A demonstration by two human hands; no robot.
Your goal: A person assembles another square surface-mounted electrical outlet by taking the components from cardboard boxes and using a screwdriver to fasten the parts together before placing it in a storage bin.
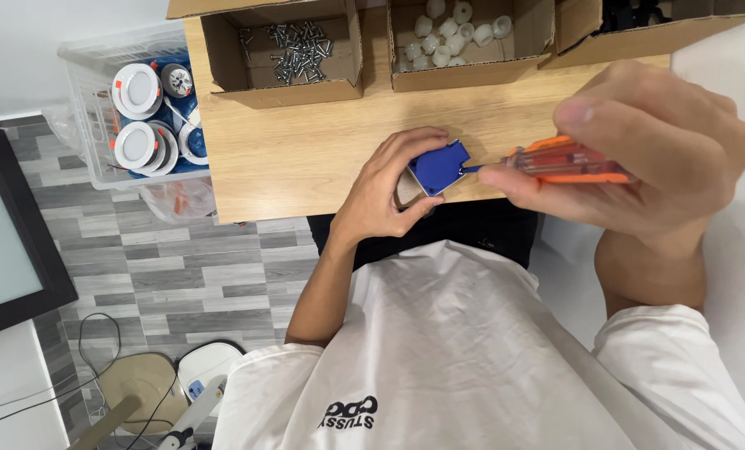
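We note a loose white T-shirt (464,350) with short sleeves, one bunched at each upper arm. A small black printed mark (349,412) sits low on its front. Dark trousers (464,227) show above it. Both forearms and hands are bare: no watch, rings or gloves.

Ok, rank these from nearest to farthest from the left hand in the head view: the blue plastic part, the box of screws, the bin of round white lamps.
1. Blue plastic part: held in the left hand, at the near table edge.
2. Box of screws: up and left, at the table's far side.
3. Bin of round white lamps: farthest left, off the table.
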